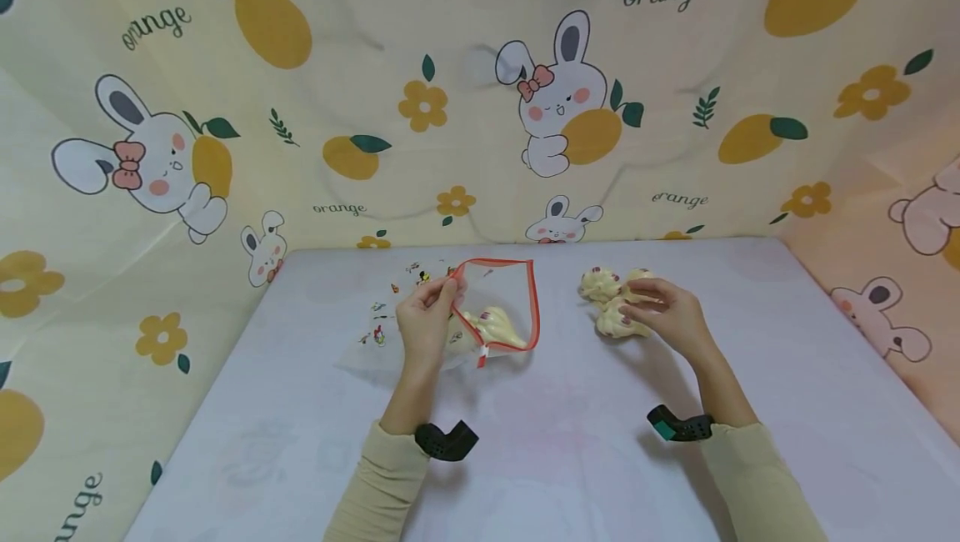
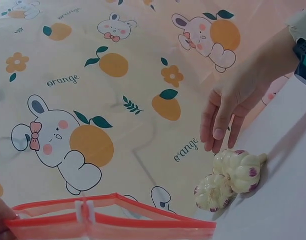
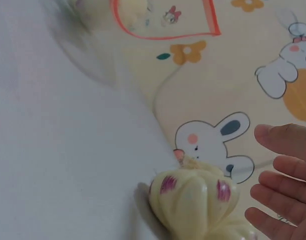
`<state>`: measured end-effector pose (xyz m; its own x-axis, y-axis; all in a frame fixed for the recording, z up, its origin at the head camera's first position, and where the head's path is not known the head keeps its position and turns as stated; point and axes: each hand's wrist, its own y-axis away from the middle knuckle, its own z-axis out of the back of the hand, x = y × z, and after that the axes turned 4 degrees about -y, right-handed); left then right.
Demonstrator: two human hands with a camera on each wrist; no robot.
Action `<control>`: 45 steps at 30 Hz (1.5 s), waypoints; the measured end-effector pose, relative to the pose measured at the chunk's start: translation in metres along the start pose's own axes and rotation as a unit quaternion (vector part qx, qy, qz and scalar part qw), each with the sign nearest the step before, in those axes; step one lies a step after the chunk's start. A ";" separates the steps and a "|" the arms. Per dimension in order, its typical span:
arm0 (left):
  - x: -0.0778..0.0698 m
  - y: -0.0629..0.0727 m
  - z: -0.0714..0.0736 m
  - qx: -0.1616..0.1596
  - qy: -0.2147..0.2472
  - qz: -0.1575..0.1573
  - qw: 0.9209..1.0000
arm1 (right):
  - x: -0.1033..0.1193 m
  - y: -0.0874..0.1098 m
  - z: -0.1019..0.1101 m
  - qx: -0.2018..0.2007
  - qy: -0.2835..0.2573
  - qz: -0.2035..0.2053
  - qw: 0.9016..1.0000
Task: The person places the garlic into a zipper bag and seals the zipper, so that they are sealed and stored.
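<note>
A clear zip bag [image 1: 390, 358] with small cartoon prints and a red zip edge stands with its mouth spread; a garlic bulb [image 1: 497, 327] lies inside. My left hand [image 1: 427, 317] pinches the red rim at the bag's left corner, and the white slider shows at the front. To the right, several pale garlic bulbs [image 1: 600, 284] with purple marks lie close together on the table. Over their right side reaches my right hand [image 1: 671, 318], its fingers loosely extended. In the right wrist view that hand's fingers lie beside a garlic bulb [image 3: 192, 200], holding nothing.
A white cloth covers the table [image 1: 555, 442]. Behind it rises a cream curtain [image 1: 480, 167] printed with rabbits and oranges, which also runs along both sides. Each wrist wears a black camera band [image 1: 446, 442].
</note>
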<state>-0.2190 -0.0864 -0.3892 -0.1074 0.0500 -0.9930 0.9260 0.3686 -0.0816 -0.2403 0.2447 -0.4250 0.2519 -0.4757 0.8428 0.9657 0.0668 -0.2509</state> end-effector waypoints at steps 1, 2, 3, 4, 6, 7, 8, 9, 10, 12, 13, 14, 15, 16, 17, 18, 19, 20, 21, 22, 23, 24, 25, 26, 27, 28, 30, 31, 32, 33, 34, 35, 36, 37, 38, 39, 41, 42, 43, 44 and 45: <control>0.000 0.000 0.000 0.001 0.001 0.000 1.000 | -0.001 0.000 0.000 0.005 -0.003 -0.005 1.000; 0.001 0.000 0.000 0.002 0.001 0.001 1.000 | -0.002 0.000 0.000 0.009 -0.003 -0.011 1.000; 0.001 0.000 0.000 0.002 0.002 0.002 1.000 | -0.004 0.000 0.001 0.013 -0.003 -0.014 1.000; 0.001 0.000 0.000 0.002 0.003 0.003 1.000 | -0.005 0.000 0.000 0.015 -0.004 -0.017 1.000; 0.001 0.000 -0.001 0.003 0.004 0.003 1.000 | -0.008 -0.001 0.000 0.017 -0.006 -0.021 1.000; 0.000 0.000 -0.001 0.004 0.004 0.005 1.000 | -0.010 -0.001 0.000 0.017 -0.008 -0.021 1.000; 0.000 0.001 -0.001 0.005 0.003 0.005 1.000 | -0.011 -0.001 -0.001 0.018 -0.008 -0.021 1.000; -0.001 0.001 -0.001 0.005 0.002 0.006 1.000 | -0.012 -0.002 -0.001 0.019 -0.012 -0.021 1.000; -0.001 0.002 -0.001 0.005 -0.001 0.006 1.000 | -0.013 -0.002 -0.002 0.020 -0.016 -0.023 0.999; -0.002 0.002 -0.001 0.006 -0.005 0.006 1.000 | -0.014 -0.001 -0.002 0.023 -0.018 -0.027 0.999; -0.002 0.003 -0.001 0.006 -0.007 0.006 1.000 | -0.014 -0.001 -0.002 0.024 -0.017 -0.030 0.999; -0.002 0.003 -0.001 0.006 -0.009 0.006 1.000 | -0.014 -0.001 -0.003 0.026 -0.017 -0.031 0.999; -0.003 0.004 -0.001 0.005 -0.011 0.006 1.000 | -0.014 -0.001 -0.003 0.027 -0.017 -0.033 0.999; -0.003 0.004 -0.001 0.005 -0.012 0.006 1.000 | -0.015 -0.001 -0.003 0.027 -0.015 -0.034 0.999; -0.003 0.004 -0.002 0.005 -0.012 0.004 1.000 | -0.015 -0.001 -0.003 0.029 -0.013 -0.035 0.999; -0.003 0.004 -0.002 0.004 -0.011 0.003 1.000 | -0.016 -0.001 -0.004 0.031 -0.011 -0.038 0.999; -0.003 0.004 -0.002 0.004 -0.010 0.001 1.000 | -0.016 -0.002 -0.004 0.033 -0.010 -0.041 0.999; -0.002 0.004 -0.002 0.004 -0.008 -0.001 1.000 | -0.017 -0.002 -0.004 0.034 -0.010 -0.043 0.998; -0.002 0.004 -0.003 0.005 -0.006 -0.002 1.000 | -0.018 -0.002 -0.004 0.036 -0.006 -0.045 0.998; -0.002 0.003 -0.003 0.005 -0.003 -0.003 1.000 | -0.019 -0.003 -0.005 0.036 -0.001 -0.047 0.998; -0.001 0.003 -0.003 0.006 -0.001 -0.003 1.000 | -0.020 -0.003 -0.005 0.037 0.003 -0.048 0.998; -0.001 0.003 -0.003 0.006 0.002 -0.002 1.000 | -0.021 -0.003 -0.005 0.036 0.007 -0.050 0.998; 0.000 0.003 -0.003 0.007 0.004 0.000 1.000 | -0.022 -0.003 -0.006 0.036 0.011 -0.050 0.998; 0.000 0.003 -0.003 0.007 0.005 0.002 1.000 | -0.022 -0.003 -0.006 0.035 0.015 -0.050 0.998; 0.000 0.003 -0.003 0.008 0.006 0.004 1.000 | -0.023 -0.003 -0.007 0.035 0.018 -0.049 0.998; 0.000 0.003 -0.003 0.008 0.007 0.006 1.000 | -0.024 -0.003 -0.007 0.034 0.019 -0.048 0.998; 0.000 0.003 -0.003 0.008 0.006 0.007 1.000 | -0.025 -0.003 -0.008 0.034 0.023 -0.047 0.998; 0.001 0.003 -0.003 0.008 0.004 0.005 1.000 | -0.025 -0.003 -0.008 0.035 0.022 -0.046 0.998; 0.001 0.003 -0.003 0.008 0.004 0.003 1.000 | -0.025 -0.003 -0.009 0.036 0.020 -0.046 0.998; 0.001 0.003 -0.004 0.008 0.004 0.001 1.000 | -0.026 -0.003 -0.009 0.038 0.017 -0.045 0.998; 0.002 0.003 -0.004 0.008 0.004 0.000 1.000 | -0.026 -0.004 -0.009 0.039 0.013 -0.045 0.998; 0.002 0.003 -0.004 0.008 0.006 -0.001 1.000 | -0.027 -0.004 -0.009 0.041 0.013 -0.045 0.998; 0.002 0.003 -0.004 0.008 0.005 -0.002 1.000 | -0.027 -0.004 -0.010 0.043 0.012 -0.045 0.998; 0.002 0.003 -0.004 0.008 0.006 -0.002 1.000 | -0.027 -0.005 -0.010 0.045 0.011 -0.044 0.998; 0.002 0.003 -0.005 0.008 0.007 -0.002 1.000 | -0.028 -0.005 -0.010 0.047 0.012 -0.044 0.998; 0.003 0.002 -0.005 0.008 0.006 -0.001 1.000 | -0.028 -0.005 -0.010 0.048 0.013 -0.043 0.998; 0.004 0.002 -0.005 0.008 0.005 -0.003 1.000 | -0.029 -0.006 -0.010 0.050 0.017 -0.042 0.998; 0.004 0.002 -0.005 0.008 0.003 -0.004 1.000 | -0.029 -0.006 -0.010 0.050 0.018 -0.043 0.998; 0.004 0.002 -0.005 0.008 0.004 -0.004 1.000 | -0.030 -0.006 -0.010 0.051 0.017 -0.044 0.998; 0.004 0.002 -0.005 0.008 0.003 -0.005 1.000 | -0.031 -0.006 -0.010 0.052 0.016 -0.045 0.998; 0.004 0.002 -0.005 0.009 0.002 -0.005 1.000 | -0.032 -0.006 -0.010 0.053 0.015 -0.045 0.997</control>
<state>-0.2191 -0.0806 -0.3932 -0.1181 0.0501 -0.9917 0.9309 0.3532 -0.0930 -0.2545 0.2506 -0.4548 0.1624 -0.5102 0.8446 0.9861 0.1136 -0.1210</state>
